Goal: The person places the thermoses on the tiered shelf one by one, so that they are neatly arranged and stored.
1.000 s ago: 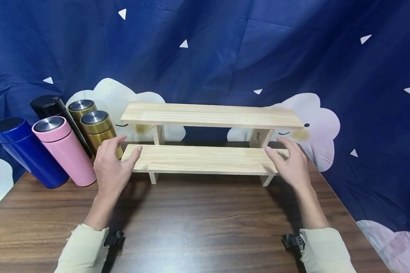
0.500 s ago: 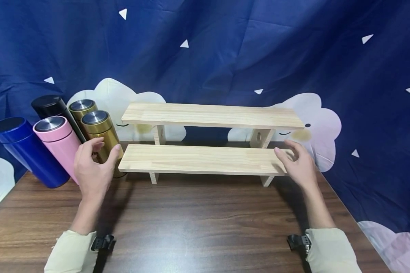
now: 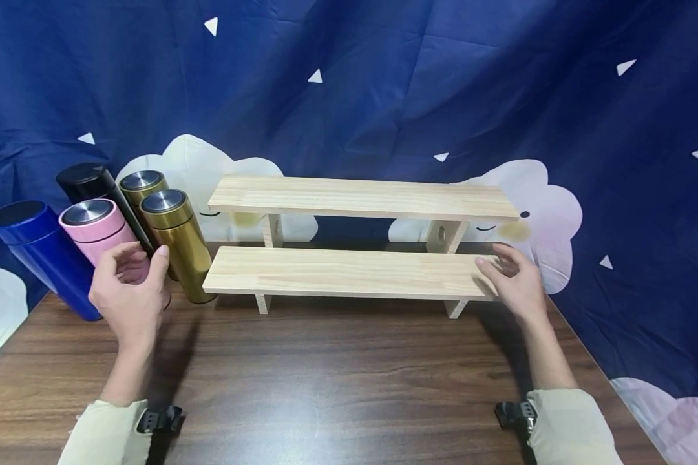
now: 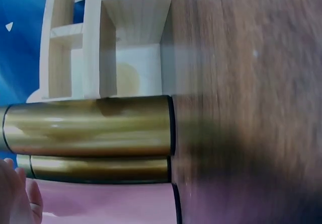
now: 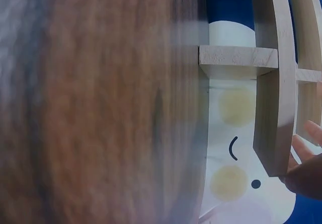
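In the head view my left hand is in front of the pink bottle, thumb and fingers apart and curved, holding nothing. The left wrist view shows its fingers close to the pink bottle; contact cannot be told. A gold bottle stands just right of that hand. My right hand is at the right end of the two-tier wooden rack's lower shelf, its thumb over the board's end. In the right wrist view its fingers are loosely spread beside the board.
A blue bottle, a black bottle and a second gold bottle stand at the left. The rack's upper shelf is behind and above the lower one. A blue curtain hangs behind the wooden table.
My left hand has moved left, from the lower shelf's left end past the front gold bottle to the pink bottle. My right hand has shifted slightly right. Bottles and rack have stayed put.
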Demonstrator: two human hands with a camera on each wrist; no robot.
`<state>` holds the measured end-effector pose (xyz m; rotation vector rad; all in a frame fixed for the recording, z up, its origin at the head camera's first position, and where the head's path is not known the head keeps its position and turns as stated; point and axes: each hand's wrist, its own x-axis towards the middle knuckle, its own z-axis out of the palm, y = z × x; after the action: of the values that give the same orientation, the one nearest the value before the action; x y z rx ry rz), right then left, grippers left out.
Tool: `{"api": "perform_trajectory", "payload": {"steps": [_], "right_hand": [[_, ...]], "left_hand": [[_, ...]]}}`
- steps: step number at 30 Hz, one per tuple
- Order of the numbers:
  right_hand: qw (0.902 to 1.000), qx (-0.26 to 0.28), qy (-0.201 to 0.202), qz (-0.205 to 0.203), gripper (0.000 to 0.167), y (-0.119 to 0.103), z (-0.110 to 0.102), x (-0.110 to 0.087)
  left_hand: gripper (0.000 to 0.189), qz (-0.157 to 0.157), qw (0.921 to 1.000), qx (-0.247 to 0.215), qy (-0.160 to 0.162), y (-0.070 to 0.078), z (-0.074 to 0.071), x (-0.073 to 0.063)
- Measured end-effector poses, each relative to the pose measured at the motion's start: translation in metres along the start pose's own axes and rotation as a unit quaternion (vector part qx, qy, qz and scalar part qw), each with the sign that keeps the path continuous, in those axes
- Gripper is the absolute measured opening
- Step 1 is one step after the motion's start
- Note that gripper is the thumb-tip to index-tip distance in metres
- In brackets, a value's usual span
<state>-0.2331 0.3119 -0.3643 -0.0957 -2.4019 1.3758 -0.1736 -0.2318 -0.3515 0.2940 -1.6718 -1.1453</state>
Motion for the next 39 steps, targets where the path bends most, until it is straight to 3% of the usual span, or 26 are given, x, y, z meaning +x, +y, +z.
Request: {"api": "perform_trajectory", "payload": {"steps": [3, 7, 13, 19, 29, 39], "right_hand": [[0.9999, 0.000, -0.002, 0.011, 0.060, 0.003, -0.003, 0.000], [0.9997, -0.009, -0.004, 0.024, 0.063, 0.007, -0.007, 0.000], [0.9982, -0.013, -0.001, 0.058, 0.067, 0.013, -0.016, 0.001], [0.9969, -0.018, -0.019, 0.074, 0.071, 0.021, -0.024, 0.002], [0.9939, -0.004, -0.065, 0.089, 0.075, 0.034, -0.033, 0.003], [0.9885, 0.060, -0.097, 0.099, 0.064, 0.043, -0.036, 0.003]], "left_hand": [[0.032, -0.010, 0.9997, -0.010, 0.022, -0.004, -0.003, 0.003], [0.034, -0.011, 0.9987, -0.001, 0.049, -0.027, -0.006, 0.010], [0.041, -0.012, 0.9973, 0.016, 0.071, -0.034, -0.010, 0.015], [0.050, -0.038, 0.9965, 0.033, 0.067, -0.036, -0.014, 0.017], [0.062, -0.041, 0.9949, 0.066, 0.065, -0.044, -0.019, 0.025], [0.077, -0.087, 0.9932, 0.071, 0.030, -0.048, -0.021, 0.030]]}}
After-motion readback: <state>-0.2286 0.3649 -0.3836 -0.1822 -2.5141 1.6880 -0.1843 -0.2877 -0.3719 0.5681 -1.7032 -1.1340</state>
